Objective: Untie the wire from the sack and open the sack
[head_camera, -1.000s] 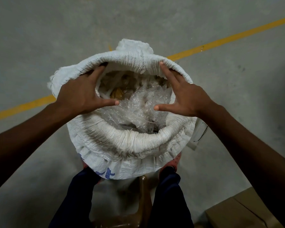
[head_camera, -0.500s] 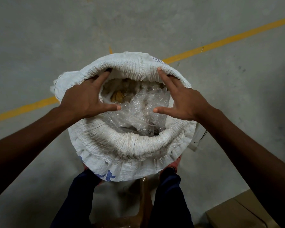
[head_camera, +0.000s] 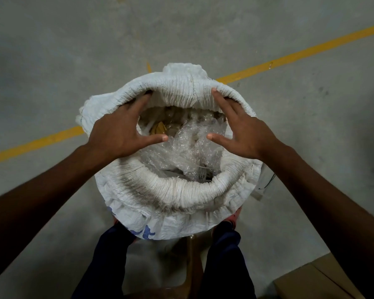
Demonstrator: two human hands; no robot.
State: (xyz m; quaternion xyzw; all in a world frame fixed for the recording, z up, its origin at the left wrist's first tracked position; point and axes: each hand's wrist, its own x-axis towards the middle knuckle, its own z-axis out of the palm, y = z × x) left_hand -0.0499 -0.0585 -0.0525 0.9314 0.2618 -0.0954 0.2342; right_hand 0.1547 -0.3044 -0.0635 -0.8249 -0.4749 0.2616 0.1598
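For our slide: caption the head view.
Both hands spread the open sack's rolled rim.

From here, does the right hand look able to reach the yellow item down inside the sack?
Probably yes. The sack mouth is rolled wide open and the right hand is already at its rim. The yellow item lies partly exposed on the far left side; only loose clear plastic surrounds it.

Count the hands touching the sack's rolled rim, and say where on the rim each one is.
2. The left hand presses its fingers under the far-left part of the sack rim; the right hand presses against the far-right part. Both thumbs point inward over the bubble wrap. None appear hidden.
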